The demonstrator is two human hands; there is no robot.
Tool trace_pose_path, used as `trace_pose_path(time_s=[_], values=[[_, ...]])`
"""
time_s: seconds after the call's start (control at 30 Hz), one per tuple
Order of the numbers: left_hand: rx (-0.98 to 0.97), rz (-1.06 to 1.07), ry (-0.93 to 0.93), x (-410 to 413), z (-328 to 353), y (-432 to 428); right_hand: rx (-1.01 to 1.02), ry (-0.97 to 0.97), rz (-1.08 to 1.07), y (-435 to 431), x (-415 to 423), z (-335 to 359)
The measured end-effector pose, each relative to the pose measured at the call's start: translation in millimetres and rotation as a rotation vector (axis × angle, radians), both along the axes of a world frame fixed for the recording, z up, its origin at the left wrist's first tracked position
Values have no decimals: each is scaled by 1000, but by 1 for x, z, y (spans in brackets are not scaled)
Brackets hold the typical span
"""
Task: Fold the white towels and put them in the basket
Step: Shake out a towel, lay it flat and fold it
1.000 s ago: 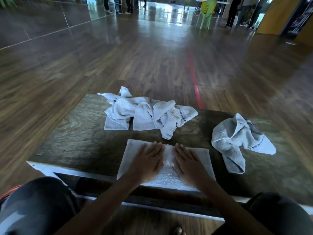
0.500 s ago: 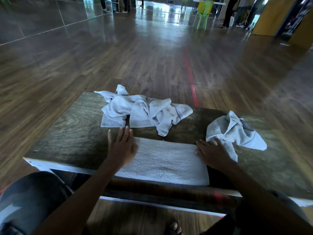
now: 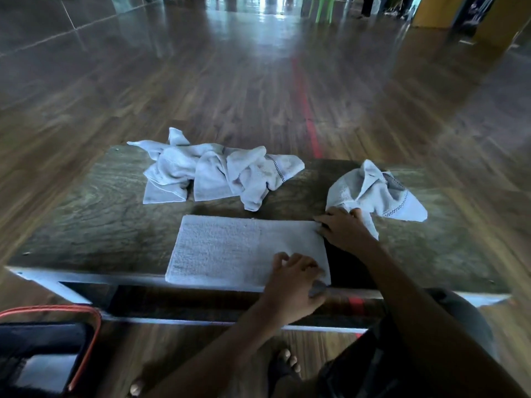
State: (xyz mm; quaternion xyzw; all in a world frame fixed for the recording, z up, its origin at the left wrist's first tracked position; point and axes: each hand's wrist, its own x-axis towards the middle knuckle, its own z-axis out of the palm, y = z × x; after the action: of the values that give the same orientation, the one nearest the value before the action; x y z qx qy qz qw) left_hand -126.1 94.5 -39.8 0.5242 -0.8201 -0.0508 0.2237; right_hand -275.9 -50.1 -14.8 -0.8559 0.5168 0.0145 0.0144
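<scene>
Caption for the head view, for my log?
Left hand pinches the near right corner of the flat white terry towel, right hand on its far corner; crumpled white towel heap behind.

Flat folded towel [image 3: 230,248] before crumpled heap [image 3: 218,173]

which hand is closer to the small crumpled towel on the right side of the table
Right. The right hand is at the near left edge of the crumpled towel, apparently touching it. The left hand is farther off, gripping the near right corner of the flat towel.
</scene>
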Motion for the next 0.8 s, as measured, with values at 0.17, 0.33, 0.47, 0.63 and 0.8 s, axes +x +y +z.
trace_pose_path(time_s=[0.17, 0.33, 0.47, 0.63, 0.8], values=[[-79, 42, -31, -12, -15, -10, 80, -112, -29, -5, 0, -3], [-141, 35, 40, -15, -22, -10, 107, -201, -6, -6, 0, -1], [-201, 42, 163, -13, -22, -2, 349, -318, -3, 0, -1, 18], [-261, 129, 357, 3, 3, 16, 619, -593, -29, 4, 3, 64], [-230, 352, 581, 48, 33, 38, 750, -834, 90, 7, 34, 92]])
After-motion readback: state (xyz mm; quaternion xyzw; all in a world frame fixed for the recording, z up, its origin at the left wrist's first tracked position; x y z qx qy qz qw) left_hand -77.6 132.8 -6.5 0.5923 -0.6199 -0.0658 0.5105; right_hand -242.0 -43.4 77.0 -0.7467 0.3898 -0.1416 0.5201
